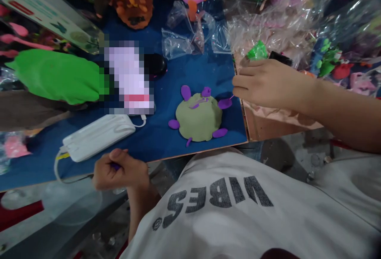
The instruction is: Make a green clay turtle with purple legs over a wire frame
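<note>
A turtle-like figure of grey-green modelling clay [199, 122] lies on the blue board, with purple clay pieces around its edge and thin purple strips on top. My left hand [120, 169] is closed in a fist at the board's front edge, and a bit of purple clay [115, 166] shows between its fingers. To the figure's right, my right hand [264, 86] has its fingers bent together, thumb hidden. A thin pale tip [232, 97] shows below those fingertips, close to the purple piece [225, 103]; what it belongs to is hidden.
A white power bank [99, 136] with a cable lies left, beside a blurred-out phone [131, 78]. Bright green clay [62, 75] sits behind it. Clear plastic wrappers [274, 32] cover the back right. A brown clay figure [133, 4] stands at the back. The blue board [160, 140] ends near my shirt.
</note>
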Demonstrator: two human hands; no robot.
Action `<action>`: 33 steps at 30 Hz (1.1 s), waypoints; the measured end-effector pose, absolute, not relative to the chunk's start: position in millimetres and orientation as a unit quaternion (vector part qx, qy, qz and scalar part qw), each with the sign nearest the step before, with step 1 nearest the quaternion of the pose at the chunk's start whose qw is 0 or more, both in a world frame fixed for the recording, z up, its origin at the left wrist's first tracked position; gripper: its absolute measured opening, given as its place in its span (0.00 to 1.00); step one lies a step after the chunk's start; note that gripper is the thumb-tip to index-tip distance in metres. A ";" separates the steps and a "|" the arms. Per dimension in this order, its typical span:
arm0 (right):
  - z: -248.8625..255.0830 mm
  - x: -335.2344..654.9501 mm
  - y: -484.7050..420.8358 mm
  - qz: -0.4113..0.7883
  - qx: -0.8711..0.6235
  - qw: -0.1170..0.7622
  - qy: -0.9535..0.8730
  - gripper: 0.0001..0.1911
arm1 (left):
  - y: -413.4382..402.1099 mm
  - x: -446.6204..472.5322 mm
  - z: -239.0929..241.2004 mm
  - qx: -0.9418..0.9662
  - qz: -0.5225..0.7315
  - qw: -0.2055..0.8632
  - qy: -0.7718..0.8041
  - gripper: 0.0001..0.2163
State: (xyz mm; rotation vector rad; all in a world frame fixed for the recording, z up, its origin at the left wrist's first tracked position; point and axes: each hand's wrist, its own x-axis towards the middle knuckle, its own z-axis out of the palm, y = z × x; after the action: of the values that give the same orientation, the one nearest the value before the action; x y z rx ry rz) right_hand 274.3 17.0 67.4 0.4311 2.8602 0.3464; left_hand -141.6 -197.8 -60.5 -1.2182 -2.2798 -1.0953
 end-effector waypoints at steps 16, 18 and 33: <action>62.5 284.7 13.0 0.052 0.190 0.076 0.977 0.18 | -197.8 -141.0 -59.7 -0.407 -0.379 0.190 -0.809 0.23; 60.4 283.4 11.8 0.061 0.180 0.081 0.978 0.17 | -197.3 -138.6 -57.9 -0.403 -0.376 0.192 -0.812 0.23; 77.7 287.9 -10.2 0.050 0.224 0.100 0.968 0.12 | -197.3 -137.8 -56.0 -0.397 -0.348 0.182 -0.830 0.25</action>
State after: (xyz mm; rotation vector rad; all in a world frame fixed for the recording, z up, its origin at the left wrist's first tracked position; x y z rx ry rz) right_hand 287.9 -10.2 77.7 0.6609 2.8628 0.1475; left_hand -137.8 -197.3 -56.0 -1.1207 -2.3412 -0.9819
